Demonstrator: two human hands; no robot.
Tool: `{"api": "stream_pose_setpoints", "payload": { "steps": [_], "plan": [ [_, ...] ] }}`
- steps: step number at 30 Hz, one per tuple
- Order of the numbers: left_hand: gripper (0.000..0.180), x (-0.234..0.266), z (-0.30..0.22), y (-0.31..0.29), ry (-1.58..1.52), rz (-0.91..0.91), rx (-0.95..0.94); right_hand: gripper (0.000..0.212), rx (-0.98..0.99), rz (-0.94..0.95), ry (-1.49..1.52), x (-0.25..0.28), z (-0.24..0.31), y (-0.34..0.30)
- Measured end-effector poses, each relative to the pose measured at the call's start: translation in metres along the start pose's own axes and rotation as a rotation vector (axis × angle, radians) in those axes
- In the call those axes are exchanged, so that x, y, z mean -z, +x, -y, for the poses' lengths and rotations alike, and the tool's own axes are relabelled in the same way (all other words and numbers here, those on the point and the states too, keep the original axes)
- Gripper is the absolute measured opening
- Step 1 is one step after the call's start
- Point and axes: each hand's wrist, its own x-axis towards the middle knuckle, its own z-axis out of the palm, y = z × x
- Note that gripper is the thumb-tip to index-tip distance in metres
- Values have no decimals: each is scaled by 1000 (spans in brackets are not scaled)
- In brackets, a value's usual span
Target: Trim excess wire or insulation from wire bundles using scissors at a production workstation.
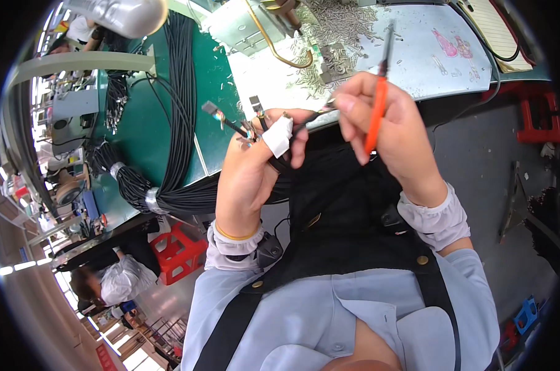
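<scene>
My left hand (252,157) is closed around several black cables (305,125), its thumb wrapped in white tape (279,137). Dark connector ends with thin coloured wires (217,114) stick up beside that thumb. One cable reaches right to its stripped end (327,107), where my right hand (382,120) pinches with thumb and forefinger. Also in my right hand is a slim tool with an orange handle (377,111), lying across the palm; its dark, narrow tip points away from me. What kind of tool it is cannot be made out. Both hands are over the bench's near edge.
A bench machine (246,25) with a bent brass-coloured tube stands at the back. Many small metal terminals (342,28) lie heaped beside it on a pale plate (425,68). Bundled black cables (180,105) cover the green mat at left. Red stools (178,253) stand below; another person (122,278) sits at left.
</scene>
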Motion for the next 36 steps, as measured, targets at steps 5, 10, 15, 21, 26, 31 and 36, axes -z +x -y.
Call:
{"api": "stream_pose_setpoints", "payload": {
  "steps": [5, 10, 15, 21, 26, 31, 36],
  "plan": [
    [21, -1, 16, -10, 302, -96, -211, 8, 715, -531, -363, 2, -7, -5],
    [20, 0, 31, -17, 454, 96, -140, 9, 540, 19, -761, -14, -27, -20],
    [18, 16, 26, -21, 242, 77, -126, 13, 237, -57, -473, -18, -25, -20],
    [17, 11, 23, -29, 201, 51, -126, 18, 281, -34, -265, -22, -31, -14],
    [17, 0, 23, -26, 524, -45, -403, 22, 360, -81, -672, -19, -26, -12],
    [19, 5, 27, -15, 1111, -70, -977, 29, -292, 97, -186, -20, -15, -10],
    [17, 11, 33, -5, 924, -94, -862, 24, -415, 222, 65, -13, -22, -1]
  ]
}}
